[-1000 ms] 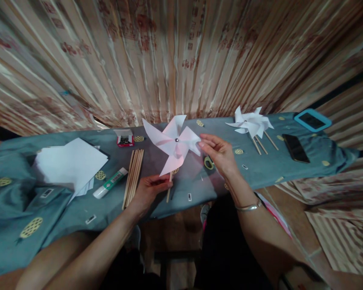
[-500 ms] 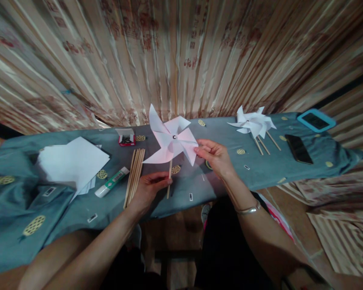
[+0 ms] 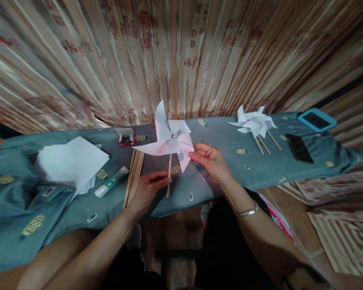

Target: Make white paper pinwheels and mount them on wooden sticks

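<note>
A white paper pinwheel [image 3: 173, 136] with a silver pin at its centre stands upright in front of me. Its thin wooden stick [image 3: 170, 163] is pinched between the thumb and fingers of my left hand [image 3: 149, 189]. My right hand [image 3: 211, 161] has its thumb and fingertips closed on the edge of the lower right blade. Just left of the pinwheel lies a row of several loose wooden sticks [image 3: 134, 177], their upper ends partly under the left blade.
A glue stick [image 3: 111, 182] and a stack of white paper [image 3: 74, 161] lie on the left. Behind them sits a small red box [image 3: 126, 138] of dark pins. Finished pinwheels [image 3: 255, 123], a phone [image 3: 299, 148] and a blue-framed device [image 3: 317, 119] are on the right.
The pinwheel's blades have turned anticlockwise a little. My right hand has moved slightly left and down with a blade, while my left hand stays on the stick.
</note>
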{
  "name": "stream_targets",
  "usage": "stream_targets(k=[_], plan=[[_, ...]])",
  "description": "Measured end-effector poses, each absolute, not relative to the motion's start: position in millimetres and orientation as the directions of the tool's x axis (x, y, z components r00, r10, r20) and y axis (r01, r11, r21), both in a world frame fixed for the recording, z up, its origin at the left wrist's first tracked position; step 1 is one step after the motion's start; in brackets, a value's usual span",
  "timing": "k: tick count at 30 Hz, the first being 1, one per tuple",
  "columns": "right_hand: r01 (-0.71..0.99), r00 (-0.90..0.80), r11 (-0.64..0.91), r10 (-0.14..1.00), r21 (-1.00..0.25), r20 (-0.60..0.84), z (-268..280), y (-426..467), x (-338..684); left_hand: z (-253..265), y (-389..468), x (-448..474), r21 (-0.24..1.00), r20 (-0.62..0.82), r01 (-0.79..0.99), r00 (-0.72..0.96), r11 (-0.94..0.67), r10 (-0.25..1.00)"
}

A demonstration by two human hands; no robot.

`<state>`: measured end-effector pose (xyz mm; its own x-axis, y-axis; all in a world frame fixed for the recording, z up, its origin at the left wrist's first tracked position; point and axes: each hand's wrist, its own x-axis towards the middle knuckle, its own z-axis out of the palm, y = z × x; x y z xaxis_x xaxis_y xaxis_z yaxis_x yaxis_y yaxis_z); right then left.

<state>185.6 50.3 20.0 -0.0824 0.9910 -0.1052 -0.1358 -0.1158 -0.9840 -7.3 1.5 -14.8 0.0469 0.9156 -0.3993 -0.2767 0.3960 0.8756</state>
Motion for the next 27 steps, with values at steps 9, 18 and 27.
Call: stream_targets(k=[9, 18, 27], plan=[[-0.163, -0.136, -0.139, 0.984, -0.977, -0.117, 16.1, 48.1, 181.5, -13.7, 0.5, -6.9, 0.885, -0.381, -0.264, 0.060, 0.383, 0.923], [-0.186, -0.190, -0.139, 0.976, -0.973, -0.103, 10.1, 46.8, 175.7, -13.6, 1.4, -4.4, 0.874, -0.414, -0.261, 0.047, 0.411, 0.909], [-0.245, -0.243, -0.189, 0.962, -0.951, -0.129, 13.4, 42.1, 167.7, -12.8, 0.4, -3.3, 0.886, -0.376, -0.253, 0.101, 0.389, 0.921]])
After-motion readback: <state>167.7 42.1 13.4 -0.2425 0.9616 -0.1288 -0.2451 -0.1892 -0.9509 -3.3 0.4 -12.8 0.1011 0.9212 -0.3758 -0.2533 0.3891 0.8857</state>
